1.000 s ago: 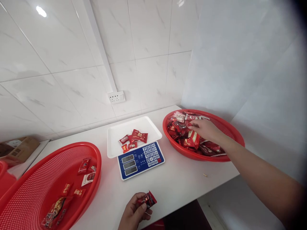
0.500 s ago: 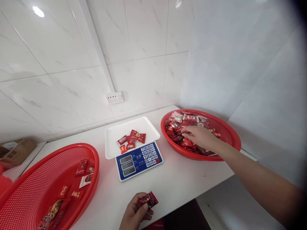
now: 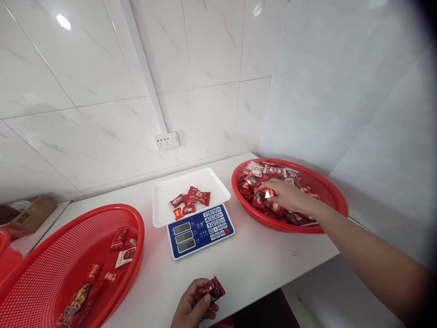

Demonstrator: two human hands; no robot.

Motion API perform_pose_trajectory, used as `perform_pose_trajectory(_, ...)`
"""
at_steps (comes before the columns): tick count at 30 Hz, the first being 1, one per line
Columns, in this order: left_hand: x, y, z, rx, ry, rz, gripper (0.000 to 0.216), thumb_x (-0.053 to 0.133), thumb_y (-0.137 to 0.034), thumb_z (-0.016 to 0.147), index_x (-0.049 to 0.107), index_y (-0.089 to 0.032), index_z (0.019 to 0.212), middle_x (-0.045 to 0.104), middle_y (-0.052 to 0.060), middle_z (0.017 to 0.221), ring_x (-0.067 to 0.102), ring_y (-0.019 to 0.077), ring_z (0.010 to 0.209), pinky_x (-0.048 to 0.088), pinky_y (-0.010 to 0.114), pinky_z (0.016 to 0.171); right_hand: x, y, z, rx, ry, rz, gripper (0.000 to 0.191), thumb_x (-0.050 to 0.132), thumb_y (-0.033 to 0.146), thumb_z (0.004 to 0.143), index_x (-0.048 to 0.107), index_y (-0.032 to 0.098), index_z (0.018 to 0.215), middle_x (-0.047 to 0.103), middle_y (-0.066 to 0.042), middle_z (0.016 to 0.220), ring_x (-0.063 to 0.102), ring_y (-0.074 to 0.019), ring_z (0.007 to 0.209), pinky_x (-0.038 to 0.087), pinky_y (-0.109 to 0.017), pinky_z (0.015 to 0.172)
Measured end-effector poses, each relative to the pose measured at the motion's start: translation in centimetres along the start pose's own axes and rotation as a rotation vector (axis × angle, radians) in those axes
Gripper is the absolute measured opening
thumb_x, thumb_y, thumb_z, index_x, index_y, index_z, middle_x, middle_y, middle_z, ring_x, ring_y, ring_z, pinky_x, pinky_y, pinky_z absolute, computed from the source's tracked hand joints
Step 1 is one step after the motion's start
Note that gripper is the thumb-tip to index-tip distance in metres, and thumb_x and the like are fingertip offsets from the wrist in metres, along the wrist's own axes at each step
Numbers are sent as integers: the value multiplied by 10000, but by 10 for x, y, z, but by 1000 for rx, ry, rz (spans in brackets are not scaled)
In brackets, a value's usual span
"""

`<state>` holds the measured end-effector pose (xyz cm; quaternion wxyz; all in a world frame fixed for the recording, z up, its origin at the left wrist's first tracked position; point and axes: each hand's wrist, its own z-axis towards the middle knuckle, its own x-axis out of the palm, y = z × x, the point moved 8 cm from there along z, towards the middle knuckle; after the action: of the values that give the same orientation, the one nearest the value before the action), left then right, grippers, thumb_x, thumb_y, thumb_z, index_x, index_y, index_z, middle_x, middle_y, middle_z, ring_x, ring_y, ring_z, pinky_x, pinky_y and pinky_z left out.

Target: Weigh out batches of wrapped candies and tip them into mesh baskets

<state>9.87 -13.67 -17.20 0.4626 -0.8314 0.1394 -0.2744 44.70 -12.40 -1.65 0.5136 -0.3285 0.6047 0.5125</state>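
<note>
My left hand (image 3: pixel 196 306) is closed around a red wrapped candy (image 3: pixel 215 289) in front of the scale, near the table's front edge. Over the right red basket (image 3: pixel 337 206), my right hand (image 3: pixel 288 195) reaches down into a pile of wrapped candies (image 3: pixel 251 182). Its fingers are pinched on a shiny red wrapped candy (image 3: pixel 261 197), partly covered by the hand. Between the baskets stands a blue digital scale (image 3: pixel 203 233). Several red candy packets (image 3: pixel 199 196) lie together on its white tray (image 3: pixel 164 193).
Another red basket (image 3: pixel 138 237) at the left holds several scattered packets, among them a white and red one (image 3: pixel 124 258). A cardboard box (image 3: pixel 36 212) lies at the far left. A tiny stick-like bit (image 3: pixel 292 253) rests on the white table (image 3: pixel 252 255). A wall socket (image 3: pixel 166 140) is behind.
My right hand has closed on a shiny red candy in the basket, which now shows at its fingertips. My left hand keeps its candy in place. The view has shifted slightly.
</note>
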Motion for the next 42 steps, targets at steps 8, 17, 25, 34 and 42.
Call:
perform_pose_trajectory(8,7,0,3,-10,22,9,536,773,-539,525,619,-164,876,635,47,746,597,169,637,436,287,611,-25,-16,-4,21,-199,245,297,491,228,729,568,242,1015,595,-9,1132,539,-212,1054,447,-328,864)
perform_pose_trajectory(17,5,2,3,-24,26,26,536,772,-542,528,620,-169,883,636,40,733,593,160,637,435,275,615,-32,-36,1,93,-190,319,512,404,157,752,486,249,1249,566,-12,1226,557,-205,1070,479,-317,846)
perform_pose_trajectory(25,6,4,4,-20,45,33,556,759,-563,531,613,-168,894,633,45,734,594,167,645,436,280,617,-21,-89,29,208,-197,162,488,538,237,716,536,210,1203,624,-65,1122,585,-262,982,465,-360,811)
perform_pose_trajectory(34,4,4,5,-20,36,45,565,759,-564,529,606,-163,896,629,40,726,584,159,635,427,276,610,-50,-82,3,340,-326,371,348,413,327,835,599,159,1076,673,-98,983,624,-210,818,466,-319,738)
perform_pose_trajectory(42,25,-7,-4,37,112,34,459,735,-494,614,582,-152,879,636,52,773,594,152,642,431,269,625,-21,12,25,160,-154,753,298,556,306,766,652,167,1011,639,-64,1098,602,-195,957,466,-287,857)
